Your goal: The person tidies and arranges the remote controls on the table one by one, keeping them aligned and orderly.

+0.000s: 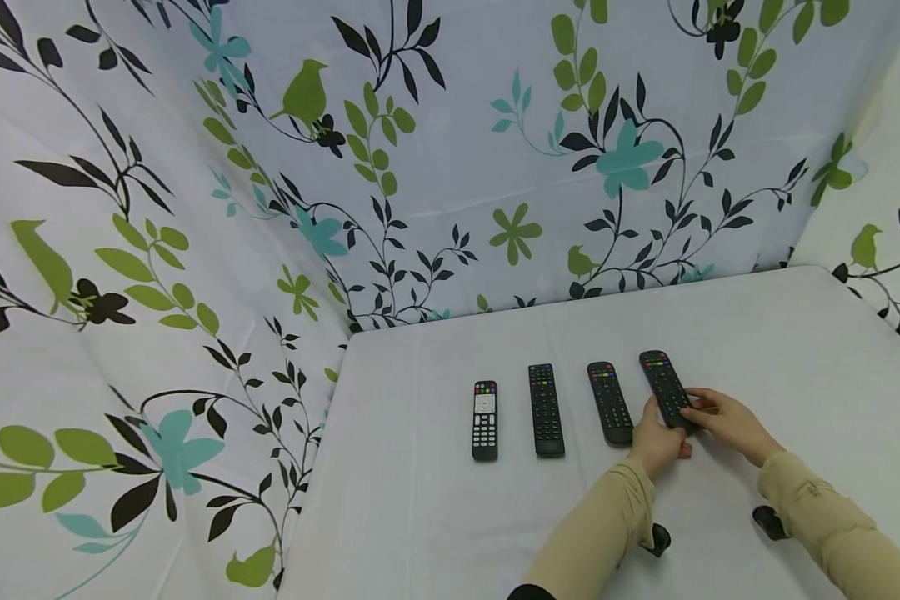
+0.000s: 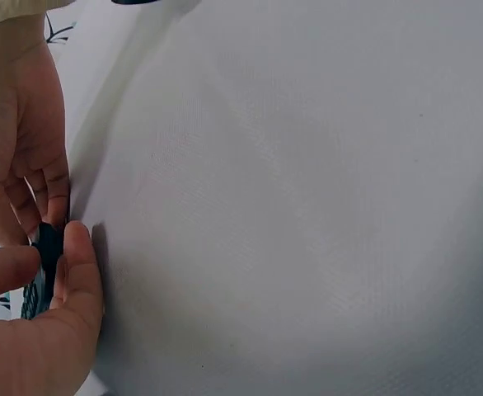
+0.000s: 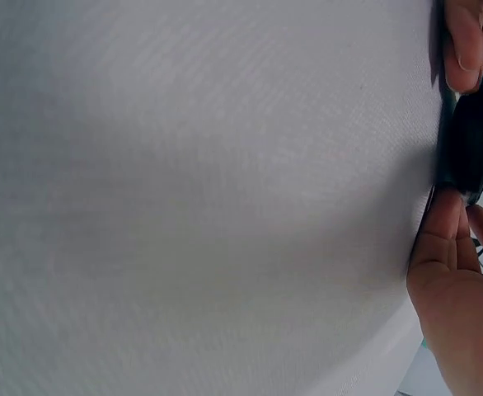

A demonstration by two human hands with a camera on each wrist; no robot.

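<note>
Four black remotes lie in a row on the white table (image 1: 795,350). Both hands hold the near end of the rightmost remote (image 1: 664,385), which is angled a little to the left. My left hand (image 1: 662,427) pinches it from the left and below, and my right hand (image 1: 699,408) grips it from the right. In the left wrist view my left hand (image 2: 56,272) pinches the remote's end (image 2: 49,246), with the right hand's fingers (image 2: 53,186) just above it. The right wrist view shows the remote's end (image 3: 470,140) between fingers of both hands.
To the left lie a remote with coloured buttons (image 1: 610,402), a similar remote (image 1: 545,408) and a shorter one with white keys (image 1: 485,419). Floral cloth walls (image 1: 450,150) close in the back and left. Small black objects (image 1: 769,522) sit under the forearms.
</note>
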